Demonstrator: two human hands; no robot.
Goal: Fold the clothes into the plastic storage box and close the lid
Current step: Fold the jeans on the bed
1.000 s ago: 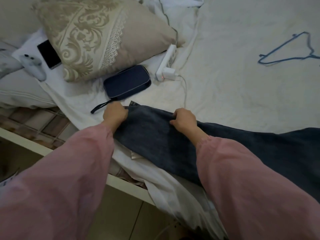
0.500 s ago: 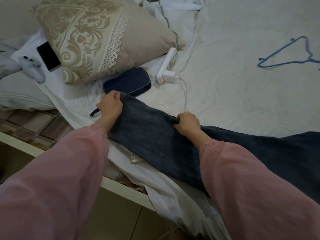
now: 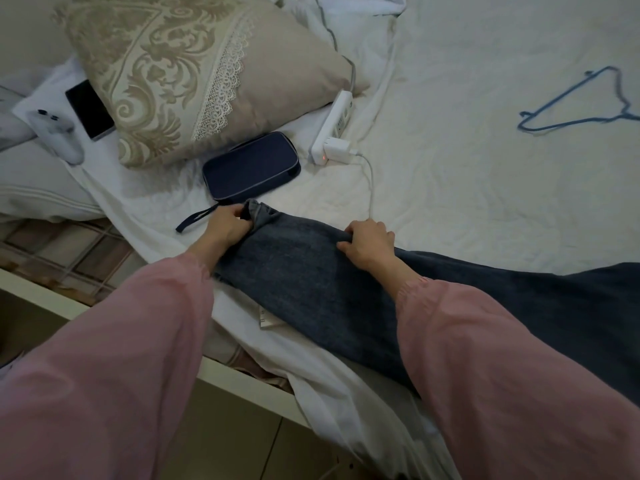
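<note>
Compared with half a second earlier, the left hand [image 3: 227,226] is drawing back toward the wearer, and the end of the denim garment [image 3: 311,282] is now lying just short of the pouch [image 3: 251,166] rather than against it. This hand is pinching the bunched end of the cloth, thumb and fingers curled round it, and a paler inner face is showing there. The right hand [image 3: 370,242] is gripping the garment's far edge, with its fingers curled over the fold. Both forearms are wearing pink sleeves [image 3: 502,358].

Between and beyond the hands, the dark blue garment is stretching across the white sheet [image 3: 485,185], running off the right of the view. Its near edge is lying close to the bed frame [image 3: 242,374], partly covering a small white label [image 3: 268,322].

Farther out, the navy pouch is resting against a beige patterned pillow [image 3: 194,74], its wrist strap [image 3: 194,220] trailing near the left hand. A white power strip [image 3: 334,123] with a plugged-in charger [image 3: 337,148] is lying just right of the pouch. A phone [image 3: 89,110] and a white handheld device [image 3: 55,133] are lying left of the pillow. A blue hanger [image 3: 568,123] is lying well apart at the upper right.
</note>
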